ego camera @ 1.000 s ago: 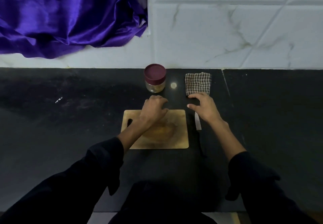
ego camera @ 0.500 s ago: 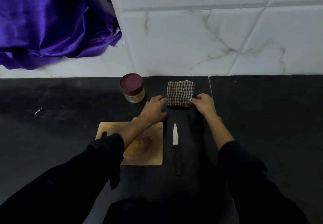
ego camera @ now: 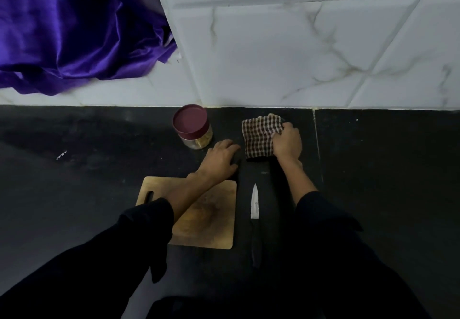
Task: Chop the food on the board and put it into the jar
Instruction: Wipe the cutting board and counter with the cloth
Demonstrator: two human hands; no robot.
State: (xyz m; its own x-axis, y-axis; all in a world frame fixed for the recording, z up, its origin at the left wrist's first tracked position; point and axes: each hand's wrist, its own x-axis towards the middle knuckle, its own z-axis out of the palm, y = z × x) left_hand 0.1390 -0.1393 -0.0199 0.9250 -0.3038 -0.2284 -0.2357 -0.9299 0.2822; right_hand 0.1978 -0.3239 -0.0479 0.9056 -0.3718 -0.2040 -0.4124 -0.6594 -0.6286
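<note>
My right hand (ego camera: 286,144) grips the checked cloth (ego camera: 258,135)

Left hand (ego camera: 220,160) flat, fingers relaxed on the counter (ego camera: 99,181); lidded jar (ego camera: 193,127) holds yellowish pieces; cutting board (ego camera: 211,216) bare.

Long black sleeves (ego camera: 139,234) pushed up the forearms, loose cuffs, bare hands, dark clothing below

A cutting board (ego camera: 209,216) lies on the near middle of a counter (ego camera: 373,181). Just right of it lies a knife (ego camera: 255,221), tip pointing far. Beyond the board's far edge stands a lidded jar (ego camera: 193,126), near the wall (ego camera: 298,44). Right of the jar lies a folded cloth (ego camera: 260,137). The left hand (ego camera: 220,160) rests between jar, cloth and board; the right hand (ego camera: 287,143) lies on the cloth's right side.
</note>
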